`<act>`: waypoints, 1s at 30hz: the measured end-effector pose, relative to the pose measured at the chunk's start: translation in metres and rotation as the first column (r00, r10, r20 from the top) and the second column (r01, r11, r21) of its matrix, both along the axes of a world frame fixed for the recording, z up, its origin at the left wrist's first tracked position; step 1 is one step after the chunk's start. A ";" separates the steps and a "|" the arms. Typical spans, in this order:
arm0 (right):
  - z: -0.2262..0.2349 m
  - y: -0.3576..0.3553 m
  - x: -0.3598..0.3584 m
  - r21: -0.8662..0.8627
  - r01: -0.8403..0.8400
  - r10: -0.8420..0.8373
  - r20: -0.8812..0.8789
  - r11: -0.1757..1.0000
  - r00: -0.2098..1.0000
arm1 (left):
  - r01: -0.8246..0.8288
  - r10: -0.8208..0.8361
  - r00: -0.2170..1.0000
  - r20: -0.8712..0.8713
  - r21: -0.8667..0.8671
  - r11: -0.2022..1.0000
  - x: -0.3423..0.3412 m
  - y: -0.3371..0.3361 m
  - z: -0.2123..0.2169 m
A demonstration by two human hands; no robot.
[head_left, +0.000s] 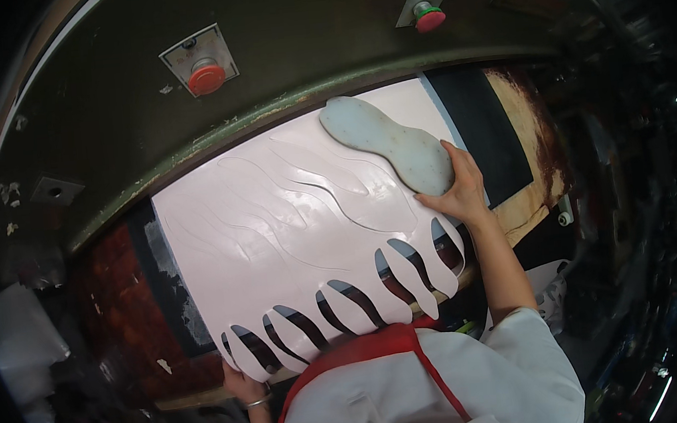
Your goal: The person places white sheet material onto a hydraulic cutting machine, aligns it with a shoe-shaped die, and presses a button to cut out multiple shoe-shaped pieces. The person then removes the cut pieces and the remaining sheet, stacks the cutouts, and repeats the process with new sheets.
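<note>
while my right hand (459,189) is resting on the near end of the die (389,144), its fingers are curling over the die's edge and pressing it flat, not pinching it. the die is a pale, speckled, sole-shaped piece, lying slantwise on the far right part of the sheet (277,241), its far end reaching up close to the green frame (185,112). the sheet is pale pink, and it is showing faint sole-shaped lines across its middle. along its near edge a row of sole-shaped holes (346,299) is gaping, leaving thin strips between them.

my left hand (243,385) is sitting at the sheet's near left corner, just under the cut strips; i am wearing a bracelet (257,401) on that wrist. its fingers are hidden below the sheet, so i cannot tell whether they are closing on the edge or only touching it.

the sheet is lying on a worn bed (526,187), brown and rust-stained, with a black pad (480,130) showing beside the die. on the frame above, two red buttons are standing out, one on the left (206,78) and one on the right (429,18). my white coat with red straps (429,369) is filling the bottom of the view.
</note>
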State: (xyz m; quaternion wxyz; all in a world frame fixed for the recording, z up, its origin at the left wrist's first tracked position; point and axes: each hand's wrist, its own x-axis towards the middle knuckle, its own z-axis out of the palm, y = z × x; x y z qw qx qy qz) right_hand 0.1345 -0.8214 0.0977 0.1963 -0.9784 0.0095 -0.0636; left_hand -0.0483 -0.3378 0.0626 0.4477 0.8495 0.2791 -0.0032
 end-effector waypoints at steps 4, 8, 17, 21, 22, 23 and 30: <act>0.003 -0.006 0.043 0.073 0.090 -0.080 -0.132 0.993 0.988 | -0.027 0.028 0.998 0.052 -0.030 0.999 0.046 0.001 -0.009; 0.027 0.000 0.117 0.031 0.156 -0.159 0.150 0.987 0.976 | 0.064 -0.066 0.998 0.006 0.134 0.989 0.085 0.011 -0.013; 0.026 0.056 0.196 0.004 0.250 -0.234 0.369 0.968 0.899 | 0.128 -0.092 0.986 -0.137 0.288 0.949 0.173 0.029 -0.024; 0.003 0.067 0.178 -0.036 0.186 -0.164 0.327 0.982 0.930 | 0.258 -0.168 0.954 -0.249 0.393 0.882 0.193 0.065 -0.046; -0.006 0.061 0.170 -0.066 0.161 -0.135 0.294 0.985 0.946 | 0.245 -0.159 0.957 -0.240 0.386 0.889 0.192 0.072 -0.057; -0.005 0.056 0.163 -0.078 0.160 -0.133 0.275 0.984 0.952 | 0.228 -0.154 0.965 -0.214 0.384 0.895 0.187 0.080 -0.060; -0.060 0.048 0.100 0.240 0.731 -0.660 -0.317 0.639 0.681 | 0.133 -0.098 0.983 -0.157 0.227 0.965 0.211 0.094 -0.074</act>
